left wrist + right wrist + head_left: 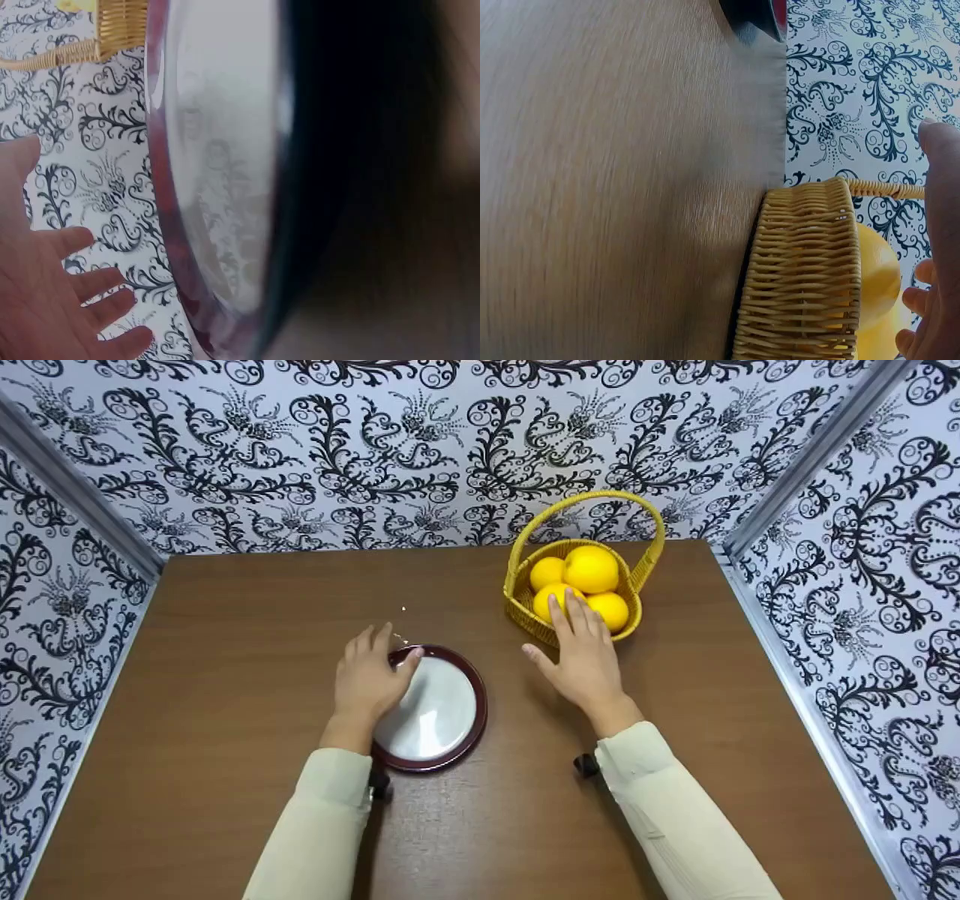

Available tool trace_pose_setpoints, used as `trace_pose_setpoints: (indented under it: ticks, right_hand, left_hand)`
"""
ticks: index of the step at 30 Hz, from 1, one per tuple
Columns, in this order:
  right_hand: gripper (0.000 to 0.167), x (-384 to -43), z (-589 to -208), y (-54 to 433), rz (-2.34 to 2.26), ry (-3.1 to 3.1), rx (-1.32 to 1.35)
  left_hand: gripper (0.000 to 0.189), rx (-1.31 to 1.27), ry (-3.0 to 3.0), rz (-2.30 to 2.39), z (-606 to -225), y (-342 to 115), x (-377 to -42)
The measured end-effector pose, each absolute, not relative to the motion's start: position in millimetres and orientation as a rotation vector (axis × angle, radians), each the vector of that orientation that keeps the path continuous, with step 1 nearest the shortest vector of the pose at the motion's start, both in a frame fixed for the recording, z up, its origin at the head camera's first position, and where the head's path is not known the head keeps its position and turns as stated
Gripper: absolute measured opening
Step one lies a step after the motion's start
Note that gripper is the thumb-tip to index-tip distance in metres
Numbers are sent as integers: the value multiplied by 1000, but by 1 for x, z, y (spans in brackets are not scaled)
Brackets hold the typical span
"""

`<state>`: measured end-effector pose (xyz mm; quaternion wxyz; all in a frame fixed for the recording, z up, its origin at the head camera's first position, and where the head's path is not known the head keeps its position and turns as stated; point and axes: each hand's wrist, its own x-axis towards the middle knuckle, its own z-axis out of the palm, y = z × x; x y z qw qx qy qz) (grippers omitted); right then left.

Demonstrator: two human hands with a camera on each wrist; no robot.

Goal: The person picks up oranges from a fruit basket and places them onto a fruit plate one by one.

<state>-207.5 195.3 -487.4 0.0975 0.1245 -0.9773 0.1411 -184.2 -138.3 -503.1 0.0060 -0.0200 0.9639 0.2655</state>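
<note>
Yellow fruit [877, 276] beneath right fingers [559, 620]

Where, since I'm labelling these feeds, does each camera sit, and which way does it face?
Head: on the person's head, facing forward and down at the table, plate and basket; left hand, right hand and both sleeves show.
Left wrist: on that wrist, facing the plate; the left hand shows at the picture's left.
Right wrist: on that wrist, facing across the table to the basket; part of the right hand shows at the picture's right.
Shared: both wrist views show the basket and patterned wall.
</note>
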Motion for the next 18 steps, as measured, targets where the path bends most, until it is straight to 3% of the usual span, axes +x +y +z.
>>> trace_pose_setpoints:
  ticks: [11,18]
  right_hand:
    - [80,-207,-489,209,504,-2816,278]
    - [65,-207,-495,219,585,-2740,254]
  left_hand:
    - [85,-313,2851,909,-512,-158,-178]
    - [68,-374,2809,946,-514,-164,-177]
